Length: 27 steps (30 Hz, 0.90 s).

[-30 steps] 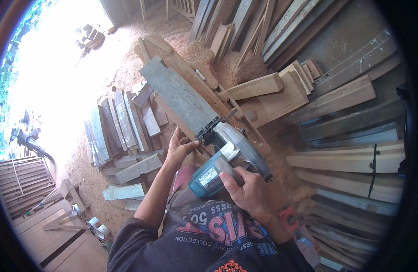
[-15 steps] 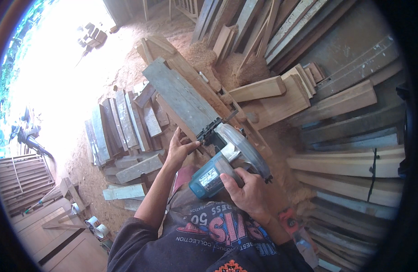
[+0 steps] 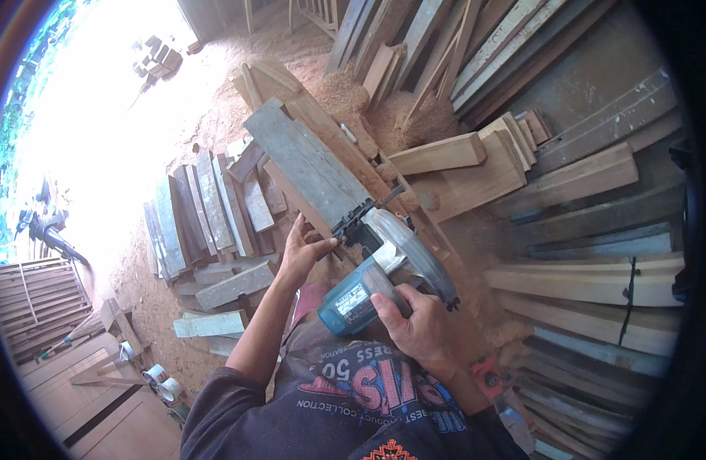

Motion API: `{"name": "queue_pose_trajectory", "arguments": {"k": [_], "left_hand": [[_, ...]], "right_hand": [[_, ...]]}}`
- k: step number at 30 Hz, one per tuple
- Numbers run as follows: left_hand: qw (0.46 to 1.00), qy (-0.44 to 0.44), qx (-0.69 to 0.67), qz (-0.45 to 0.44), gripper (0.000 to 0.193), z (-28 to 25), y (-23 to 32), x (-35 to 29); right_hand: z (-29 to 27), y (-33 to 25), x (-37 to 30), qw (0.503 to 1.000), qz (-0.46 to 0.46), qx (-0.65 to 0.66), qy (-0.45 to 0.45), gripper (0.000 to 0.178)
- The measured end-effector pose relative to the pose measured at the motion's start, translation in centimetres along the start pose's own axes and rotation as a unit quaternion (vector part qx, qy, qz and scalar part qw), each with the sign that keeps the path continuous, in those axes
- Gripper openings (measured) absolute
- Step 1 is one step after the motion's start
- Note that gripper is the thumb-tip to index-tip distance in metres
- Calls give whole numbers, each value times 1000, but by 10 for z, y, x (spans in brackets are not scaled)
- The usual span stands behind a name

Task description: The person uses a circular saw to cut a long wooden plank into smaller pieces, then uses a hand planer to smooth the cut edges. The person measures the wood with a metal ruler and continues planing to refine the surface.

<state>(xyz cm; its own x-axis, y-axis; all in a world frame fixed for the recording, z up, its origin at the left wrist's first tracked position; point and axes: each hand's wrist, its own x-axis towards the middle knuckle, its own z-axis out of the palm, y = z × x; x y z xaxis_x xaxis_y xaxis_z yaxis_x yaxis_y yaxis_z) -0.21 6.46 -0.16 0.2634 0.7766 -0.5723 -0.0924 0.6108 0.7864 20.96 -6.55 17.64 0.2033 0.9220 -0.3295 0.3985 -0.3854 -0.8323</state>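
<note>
A teal circular saw [image 3: 353,300] with a grey blade guard rests its black base on the near end of a weathered grey plank [image 3: 303,153]. My right hand [image 3: 418,326] is closed round the saw's rear handle. At the left edge of the base, my left hand [image 3: 303,253] grips its side, thumb on the base and forefinger stretched along the plank's edge. Its other fingers are mostly hidden. Under the grey plank lies a paler timber beam [image 3: 272,83], dusted with sawdust. The blade is hidden by the guard and base.
Short offcuts [image 3: 207,203] lie in a pile at left. Cut planks [image 3: 464,180] stick out at right, beside stacked long boards [image 3: 590,284]. More boards [image 3: 414,38] lean at the back near a sawdust heap [image 3: 422,115]. A red tool [image 3: 487,376] sits by my right forearm.
Both hands keep their hold and the saw stays at almost the same place on the plank. The view has shifted only very slightly.
</note>
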Motion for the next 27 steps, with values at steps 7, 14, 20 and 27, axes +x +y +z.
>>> {"name": "queue_pose_trajectory", "arguments": {"k": [7, 14, 20, 27], "left_hand": [[1000, -3, 1, 12, 95, -4, 2, 3], [1000, -9, 7, 9, 96, -7, 7, 6], [1000, 7, 20, -10, 95, -8, 13, 5], [1000, 9, 20, 6, 100, -13, 13, 10]], "right_hand": [[2, -2, 3, 1000, 6, 7, -2, 47], [5, -4, 7, 1000, 1, 7, -4, 48], [5, -7, 9, 1000, 14, -6, -9, 49], [10, -10, 14, 1000, 0, 9, 5, 47]]}}
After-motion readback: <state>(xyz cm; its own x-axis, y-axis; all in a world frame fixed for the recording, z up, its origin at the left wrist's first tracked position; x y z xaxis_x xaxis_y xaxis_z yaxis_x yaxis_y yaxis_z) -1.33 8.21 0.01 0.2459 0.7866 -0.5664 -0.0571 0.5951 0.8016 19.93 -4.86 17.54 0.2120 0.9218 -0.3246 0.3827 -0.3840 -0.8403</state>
